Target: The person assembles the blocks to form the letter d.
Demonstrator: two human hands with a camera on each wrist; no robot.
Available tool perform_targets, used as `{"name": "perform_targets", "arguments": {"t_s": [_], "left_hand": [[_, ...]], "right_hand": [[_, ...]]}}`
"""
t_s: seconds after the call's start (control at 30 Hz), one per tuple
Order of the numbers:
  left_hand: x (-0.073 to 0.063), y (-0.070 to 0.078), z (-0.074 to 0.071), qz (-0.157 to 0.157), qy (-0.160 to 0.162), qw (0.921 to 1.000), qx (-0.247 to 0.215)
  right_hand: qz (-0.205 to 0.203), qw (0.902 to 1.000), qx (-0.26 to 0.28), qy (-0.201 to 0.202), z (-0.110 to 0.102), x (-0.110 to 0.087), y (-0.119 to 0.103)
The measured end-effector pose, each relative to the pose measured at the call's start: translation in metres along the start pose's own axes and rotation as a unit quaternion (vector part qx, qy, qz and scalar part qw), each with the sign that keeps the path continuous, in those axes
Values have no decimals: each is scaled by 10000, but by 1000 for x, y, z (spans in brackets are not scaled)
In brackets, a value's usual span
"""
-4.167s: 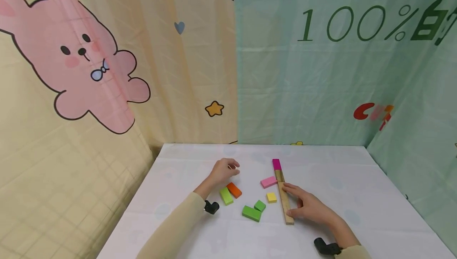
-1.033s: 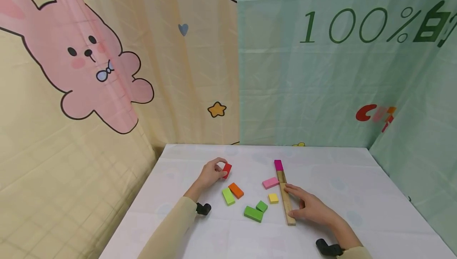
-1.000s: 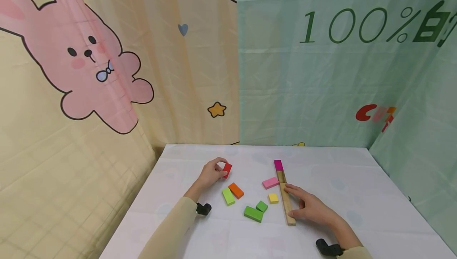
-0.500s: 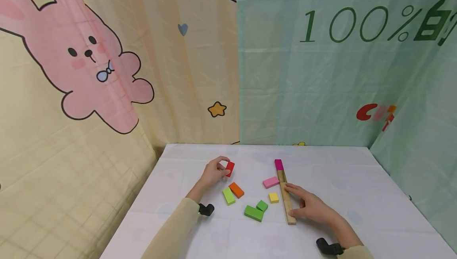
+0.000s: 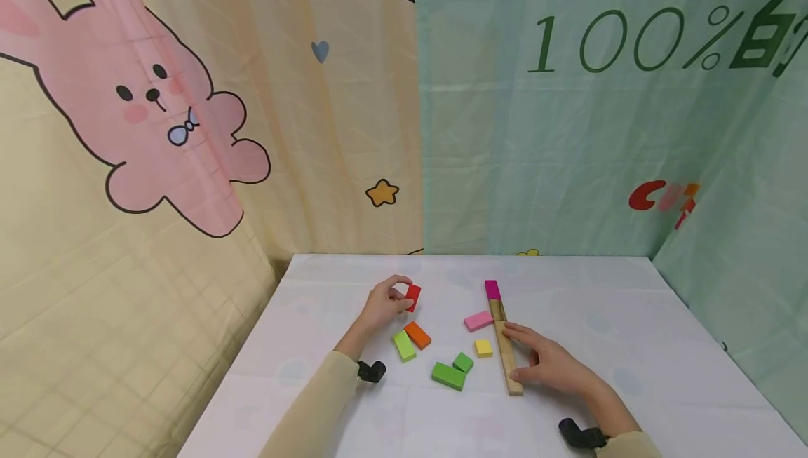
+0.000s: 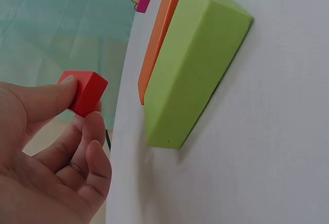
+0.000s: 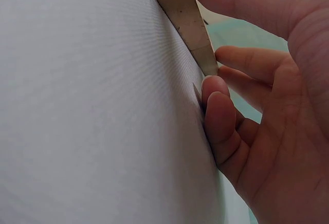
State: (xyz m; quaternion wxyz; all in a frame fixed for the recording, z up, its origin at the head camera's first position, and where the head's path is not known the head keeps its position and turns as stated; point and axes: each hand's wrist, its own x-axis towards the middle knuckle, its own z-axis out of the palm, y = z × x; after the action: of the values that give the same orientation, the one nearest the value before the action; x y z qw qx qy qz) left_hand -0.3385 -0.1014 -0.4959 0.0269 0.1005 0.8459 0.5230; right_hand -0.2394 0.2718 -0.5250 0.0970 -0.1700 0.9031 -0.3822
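Left hand (image 5: 381, 305) pinches a red block (image 5: 413, 297); right hand (image 5: 555, 365), loosely spread, touches a wooden strip (image 5: 506, 358); curtain (image 5: 499, 142) reads "100%".

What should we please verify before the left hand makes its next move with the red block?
1. Grip: left hand pinches the red block; ok.
2. Steadying: right hand touches the wooden strip; ok.
3. Far end: magenta block lies there; ok.
4. Strip's side facing the left hand free: not ok; pink block and yellow block lie there.
5. Gap between pink block and strip: cannot tell.
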Motion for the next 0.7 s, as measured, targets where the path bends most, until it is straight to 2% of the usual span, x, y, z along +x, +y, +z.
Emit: {"name": "perform_targets", "arguments": {"t_s": [0.3,0.6,0.7], "left_hand": [[-1,3,9,27,-35,9999,-165],[-4,10,20,-183,-150,9988,-431],[-5,12,24,-155,-190,9987,-452]], "right_hand": [[-52,10000,6,11,1,0,1],[-19,10000,18,-16,1,1,2],[-25,10000,10,-14,1,1,3]]}}
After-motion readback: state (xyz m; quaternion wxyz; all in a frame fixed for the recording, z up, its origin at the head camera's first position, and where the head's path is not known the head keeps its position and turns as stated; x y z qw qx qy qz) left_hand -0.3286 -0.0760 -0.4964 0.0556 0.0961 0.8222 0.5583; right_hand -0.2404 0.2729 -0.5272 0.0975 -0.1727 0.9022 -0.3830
